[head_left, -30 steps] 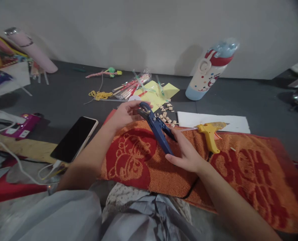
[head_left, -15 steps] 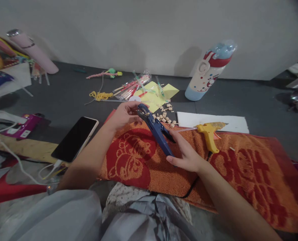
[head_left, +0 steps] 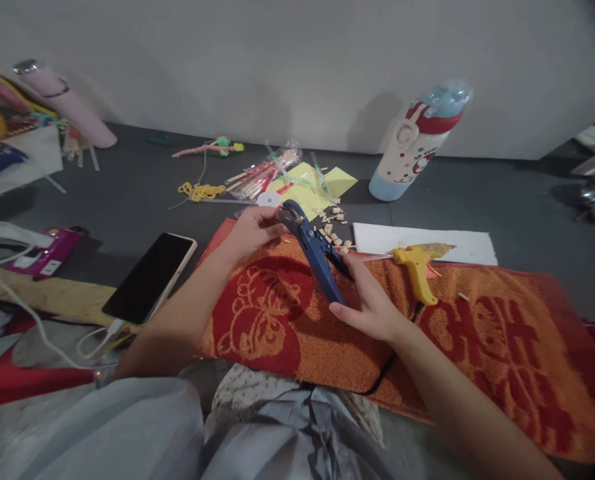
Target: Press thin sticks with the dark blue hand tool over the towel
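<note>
My right hand [head_left: 372,300] is closed around the spread handles of a blue hand cutter [head_left: 320,263], thumb on the lower handle. The cutter slants over the towel, its head towards the upper left. Beside that head is my left hand [head_left: 257,230], fingertips drawn together close to the jaws; whatever they pinch is too small to make out. Short wooden pieces [head_left: 332,235] lie scattered just beyond the cutter, partly hidden by it. An orange and red towel [head_left: 342,360] spreads beneath both hands.
A yellow glue gun [head_left: 420,267] rests at the right by a white board [head_left: 467,248]. Behind are yellow paper [head_left: 305,190], bagged sticks [head_left: 265,173], a white disc [head_left: 269,199], yellow yarn [head_left: 202,192] and a bottle [head_left: 410,153]. A phone [head_left: 150,277] with a cable lies left.
The cutter's head has shifted slightly up and right. My left fingers have drawn back from it and curled in, uncovering more of the white disc. My right hand keeps its hold.
</note>
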The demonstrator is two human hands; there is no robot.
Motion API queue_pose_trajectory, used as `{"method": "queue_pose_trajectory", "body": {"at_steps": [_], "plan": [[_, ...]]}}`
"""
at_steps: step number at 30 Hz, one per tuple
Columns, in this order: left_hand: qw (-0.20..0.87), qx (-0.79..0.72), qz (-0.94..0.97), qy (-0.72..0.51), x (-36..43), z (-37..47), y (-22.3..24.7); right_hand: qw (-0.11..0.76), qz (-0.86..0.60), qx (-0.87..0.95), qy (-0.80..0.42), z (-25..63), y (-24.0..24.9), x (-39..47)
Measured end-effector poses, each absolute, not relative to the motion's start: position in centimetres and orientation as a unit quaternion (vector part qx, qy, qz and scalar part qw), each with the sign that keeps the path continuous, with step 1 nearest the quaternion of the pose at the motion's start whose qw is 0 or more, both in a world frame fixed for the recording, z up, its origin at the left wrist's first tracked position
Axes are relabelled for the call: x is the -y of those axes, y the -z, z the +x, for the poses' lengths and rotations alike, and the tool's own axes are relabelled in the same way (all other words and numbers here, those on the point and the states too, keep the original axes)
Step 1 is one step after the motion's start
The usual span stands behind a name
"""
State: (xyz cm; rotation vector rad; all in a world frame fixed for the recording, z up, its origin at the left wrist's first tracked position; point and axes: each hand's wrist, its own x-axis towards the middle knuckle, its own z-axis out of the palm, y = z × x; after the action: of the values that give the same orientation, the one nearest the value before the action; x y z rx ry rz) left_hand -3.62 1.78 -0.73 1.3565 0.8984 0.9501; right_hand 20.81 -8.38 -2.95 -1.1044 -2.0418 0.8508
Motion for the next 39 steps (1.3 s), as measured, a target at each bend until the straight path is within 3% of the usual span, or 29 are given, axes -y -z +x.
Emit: {"method": "queue_pose_trajectory", "body": {"at_steps": [19,39], "plan": [[0.582,-0.394,0.596,-0.388,-1.4,-3.6,0.9,0.303,-0.437,0.803,-0.267,20.7,3.3,8.6],[0.448,-0.434,0.667,-0.409,-1.2,-2.9,-0.5,0.331,-0.428,0.737,-0.405,20.8,3.1,8.7]]}}
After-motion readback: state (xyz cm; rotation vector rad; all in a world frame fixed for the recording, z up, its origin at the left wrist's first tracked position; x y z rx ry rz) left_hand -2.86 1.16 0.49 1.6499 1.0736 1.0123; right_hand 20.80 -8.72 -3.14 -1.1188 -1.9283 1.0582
